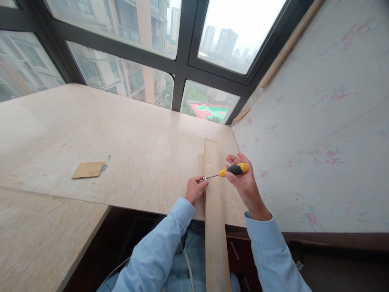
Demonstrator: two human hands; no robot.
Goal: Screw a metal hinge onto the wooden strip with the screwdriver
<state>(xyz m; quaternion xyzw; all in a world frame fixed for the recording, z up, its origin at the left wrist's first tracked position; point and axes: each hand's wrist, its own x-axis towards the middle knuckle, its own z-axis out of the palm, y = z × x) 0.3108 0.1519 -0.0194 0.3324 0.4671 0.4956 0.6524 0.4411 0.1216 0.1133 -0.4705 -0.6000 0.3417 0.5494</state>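
Note:
My right hand (pixel 245 184) holds a screwdriver (pixel 236 169) with a yellow and black handle, the handle lying against the palm and thumb while the other fingers are loosely extended. Its shaft points left to the near-left edge of a long wooden board (pixel 215 202). At the tip, my left hand (pixel 196 190) is closed in a pinch at a small shiny metal piece (pixel 207 185) on the board's edge. The fingers partly cover that piece, and its exact kind is too small to tell. The board lies on the countertop and reaches back over my lap.
On the beige stone countertop (pixel 146 142), a small thin wooden plate (pixel 88 170) lies at left with several screws (pixel 104 167) beside it. Dark-framed windows (pixel 179 69) stand behind. A flower-patterned wall (pixel 328 134) rises close on the right. The counter's front edge drops away near my lap.

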